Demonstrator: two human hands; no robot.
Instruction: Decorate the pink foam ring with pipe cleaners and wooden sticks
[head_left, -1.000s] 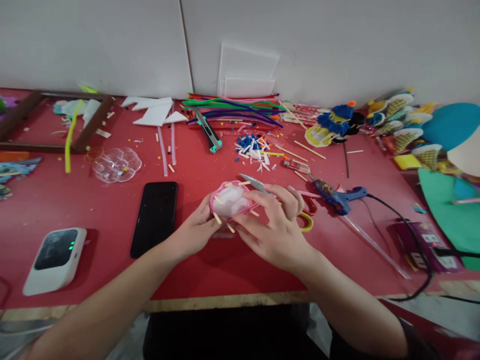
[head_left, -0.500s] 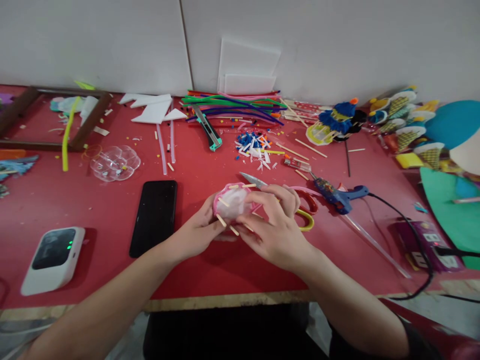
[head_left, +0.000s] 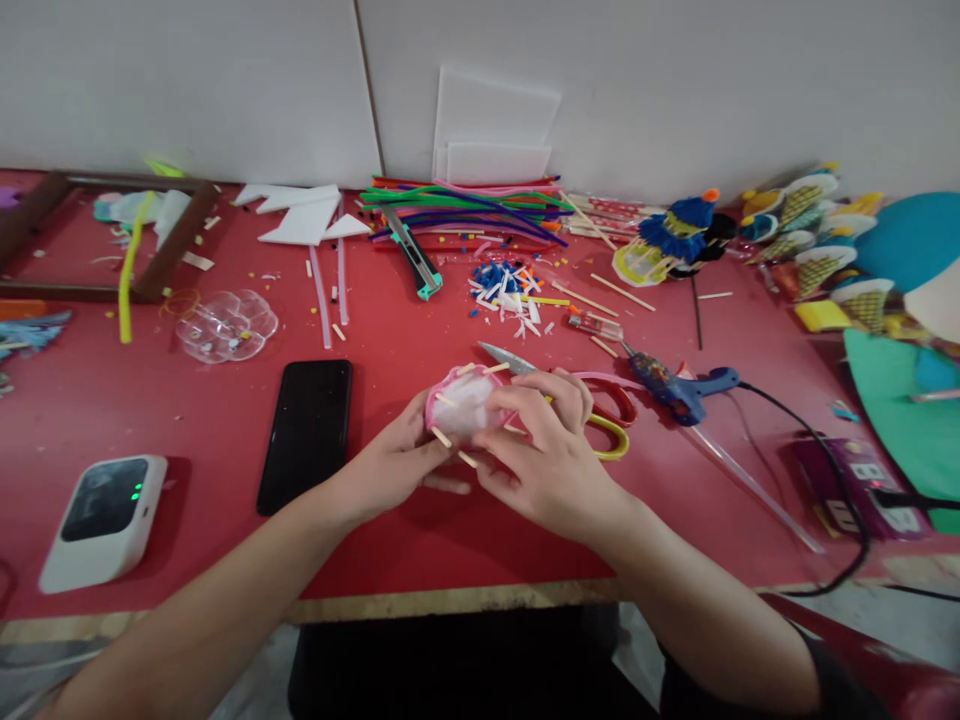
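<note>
Both my hands hold a small pink-rimmed round craft piece (head_left: 465,405) with a white middle and short wooden sticks poking out around its edge. My left hand (head_left: 390,465) grips it from the lower left, fingers curled under it. My right hand (head_left: 551,455) closes on its right side, fingertips pinching the rim. The piece is held just above the red table (head_left: 187,420). Scissors (head_left: 592,405) with red and yellow handles lie right behind my right hand.
A black phone (head_left: 306,432) lies left of my hands, a white device (head_left: 101,520) farther left. A blue glue gun (head_left: 686,388) with its cable sits right. Pipe cleaners (head_left: 465,210), a utility knife (head_left: 412,265), cut straw bits (head_left: 510,290), a clear tray (head_left: 225,327) and finished crafts (head_left: 810,250) lie behind.
My hands have turned the pink piece slightly and shifted it a little toward me. The view has drifted slightly; nothing else on the table moved.
</note>
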